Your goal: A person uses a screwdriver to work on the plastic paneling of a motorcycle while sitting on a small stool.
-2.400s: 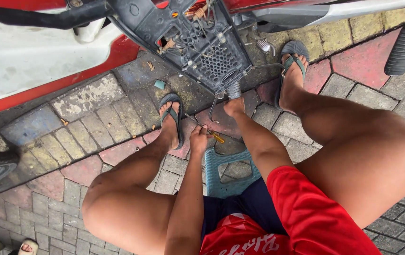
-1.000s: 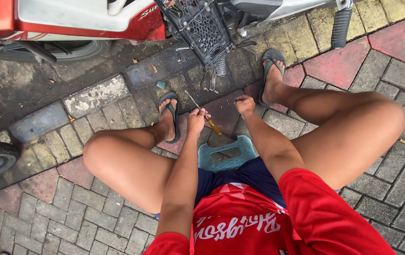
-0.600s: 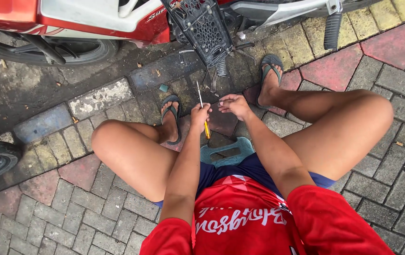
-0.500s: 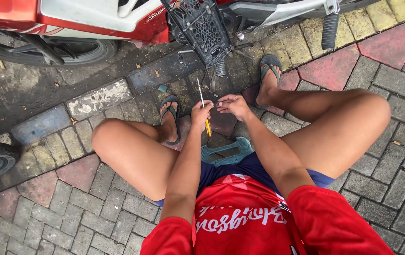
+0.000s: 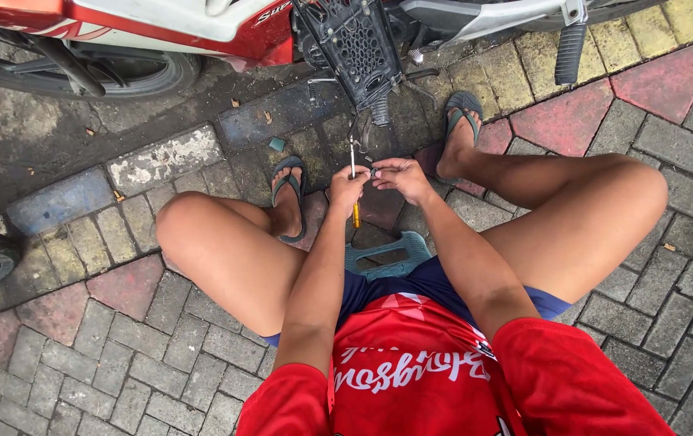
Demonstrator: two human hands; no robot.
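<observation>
- A person is sitting on a low teal stool (image 5: 385,257) above brick paving.
- The left hand (image 5: 347,187) is closing around a slim, stiff screwdriver (image 5: 354,182), gripping mid-shaft; its yellow handle looks the surer hold.
- The right hand (image 5: 399,173) is pinching something tiny, probably light and easily dropped.
- Beyond, a motorbike's black underside (image 5: 354,44) is standing.

The scene is lit evenly by soft, bright daylight, and only faint, diffuse shadows are cast beneath the legs. No glare is seen. Slight wide-angle bending is noticed at the edges, while focus is kept sharp throughout.
</observation>
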